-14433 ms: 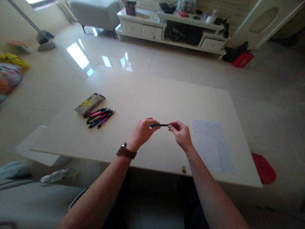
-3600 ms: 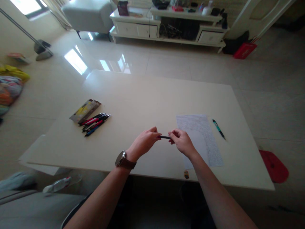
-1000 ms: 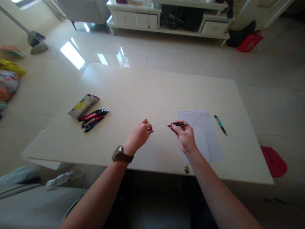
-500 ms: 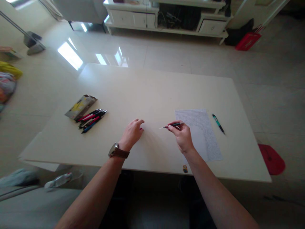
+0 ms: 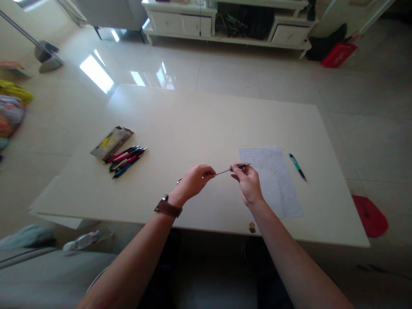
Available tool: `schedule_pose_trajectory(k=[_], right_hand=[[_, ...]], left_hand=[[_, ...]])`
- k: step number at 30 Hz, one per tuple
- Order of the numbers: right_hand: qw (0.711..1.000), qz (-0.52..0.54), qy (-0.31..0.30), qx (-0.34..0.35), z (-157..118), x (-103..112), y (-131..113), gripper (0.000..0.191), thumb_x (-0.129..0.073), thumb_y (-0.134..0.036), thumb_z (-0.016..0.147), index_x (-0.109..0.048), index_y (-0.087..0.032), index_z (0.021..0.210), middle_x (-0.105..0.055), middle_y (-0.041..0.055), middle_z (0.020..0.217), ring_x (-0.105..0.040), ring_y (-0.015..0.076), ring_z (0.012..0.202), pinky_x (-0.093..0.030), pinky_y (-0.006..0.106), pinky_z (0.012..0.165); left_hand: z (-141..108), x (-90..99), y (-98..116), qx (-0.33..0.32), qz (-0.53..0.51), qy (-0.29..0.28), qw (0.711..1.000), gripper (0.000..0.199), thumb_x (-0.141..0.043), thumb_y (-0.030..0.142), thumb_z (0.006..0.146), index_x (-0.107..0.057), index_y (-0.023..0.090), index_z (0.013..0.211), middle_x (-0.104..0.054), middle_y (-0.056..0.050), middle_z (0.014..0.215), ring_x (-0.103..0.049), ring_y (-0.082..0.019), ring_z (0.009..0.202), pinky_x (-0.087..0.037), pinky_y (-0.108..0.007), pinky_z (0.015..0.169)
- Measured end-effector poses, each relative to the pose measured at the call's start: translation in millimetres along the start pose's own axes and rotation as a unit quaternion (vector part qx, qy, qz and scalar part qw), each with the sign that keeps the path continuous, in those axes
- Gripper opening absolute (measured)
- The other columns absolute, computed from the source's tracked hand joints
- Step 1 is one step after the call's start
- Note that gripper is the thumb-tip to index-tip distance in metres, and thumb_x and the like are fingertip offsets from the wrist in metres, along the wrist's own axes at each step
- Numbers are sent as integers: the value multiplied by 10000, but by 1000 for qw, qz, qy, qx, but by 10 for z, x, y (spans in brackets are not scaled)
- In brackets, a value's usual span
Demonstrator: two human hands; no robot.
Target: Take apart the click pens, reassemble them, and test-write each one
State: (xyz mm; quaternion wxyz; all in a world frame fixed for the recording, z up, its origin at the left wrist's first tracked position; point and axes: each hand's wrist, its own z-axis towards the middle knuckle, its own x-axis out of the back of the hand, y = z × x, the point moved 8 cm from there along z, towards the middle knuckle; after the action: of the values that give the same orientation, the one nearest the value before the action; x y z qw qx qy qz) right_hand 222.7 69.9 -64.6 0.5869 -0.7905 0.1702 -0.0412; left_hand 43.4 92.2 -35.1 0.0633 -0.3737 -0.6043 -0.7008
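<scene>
My right hand (image 5: 250, 184) pinches a dark pen part (image 5: 240, 166) above the left edge of a written sheet (image 5: 286, 189). A thin dark rod (image 5: 222, 172) runs from that part to the fingertips of my left hand (image 5: 197, 179), which are closed on its other end. Just behind my left hand, the tip of another small object (image 5: 179, 181) shows; the rest of it is hidden. A brown-strapped watch is on my left wrist.
Several pens (image 5: 124, 161) lie beside an open box (image 5: 112, 143) at the left of the white table (image 5: 193, 124). A teal and black pen (image 5: 297, 166) lies right of the sheet. A small cartoon sticker (image 5: 252, 227) is at the near edge.
My left hand has moved right and closed on the end of the thin rod. My right hand still holds the pen part in nearly the same place.
</scene>
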Motion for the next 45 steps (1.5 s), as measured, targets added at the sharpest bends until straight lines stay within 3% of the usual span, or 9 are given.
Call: schedule_pose_trajectory(k=[5,11,15,18,22,27,32,40,45], right_hand=[[995,48,74,41,58,192,-90,259,-650,-466,794,-568,-227,849,-680,30,944,-648,192,926,-519,331,747],[998,-30,35,29,46,125,-34,223,-572,-438,827,-613,-220,826,-538,-23,672,-487,129,597,-374,267,559],[992,-115,-12,51,16,-12,-41,248,-642,-447,811,-579,-210,775,-484,-39,651,-425,126,594,-348,276,571],[984,-158,16,84,28,41,-101,229,-644,-413,819,-573,-206,756,-519,-26,681,-454,132,633,-375,283,621],[978,-163,65,116,68,204,-172,213,-616,-406,849,-582,-211,771,-528,-19,689,-460,134,633,-372,278,608],[981,-165,41,94,73,186,-124,217,-631,-409,836,-584,-211,763,-520,-24,679,-438,127,605,-354,266,566],[984,-162,16,74,45,90,-85,226,-652,-416,806,-585,-209,745,-525,-24,656,-447,133,609,-364,270,582],[971,-209,-103,53,-55,-189,13,253,-700,-433,774,-686,-183,740,-562,-11,622,-459,141,600,-343,274,574],[966,-215,-139,40,-115,-301,76,273,-707,-457,781,-709,-186,752,-519,-29,558,-433,136,553,-323,274,547]], left_hand=[[-1,57,-59,-1,17,11,1000,167,-589,191,908,-755,207,921,-739,-38,916,-649,-149,812,-506,-291,804],[-6,59,-51,1,13,19,1000,160,-595,198,910,-754,210,929,-731,-34,908,-646,-145,810,-503,-281,783],[-5,28,-46,-2,6,8,1000,161,-595,204,911,-754,209,934,-729,-38,913,-648,-144,811,-499,-273,773],[-4,22,-77,2,19,-4,1000,173,-583,214,914,-755,207,934,-732,-48,922,-649,-153,814,-494,-277,766],[-56,111,-256,65,96,-15,993,177,-586,191,884,-760,214,904,-741,-58,880,-645,-178,793,-479,-295,727],[-208,257,-456,165,206,-24,964,125,-630,167,801,-744,206,834,-730,-76,829,-630,-211,757,-448,-322,677],[-243,234,-484,180,218,-22,959,134,-642,164,751,-737,207,837,-727,-74,816,-631,-218,760,-440,-320,651],[-91,43,-105,73,-24,-24,997,186,-709,326,809,-715,192,938,-724,-14,792,-602,-117,637,-445,-231,585],[-56,-54,72,29,-37,-18,999,139,-621,257,864,-732,176,840,-715,-15,727,-598,-111,644,-442,-229,618]])
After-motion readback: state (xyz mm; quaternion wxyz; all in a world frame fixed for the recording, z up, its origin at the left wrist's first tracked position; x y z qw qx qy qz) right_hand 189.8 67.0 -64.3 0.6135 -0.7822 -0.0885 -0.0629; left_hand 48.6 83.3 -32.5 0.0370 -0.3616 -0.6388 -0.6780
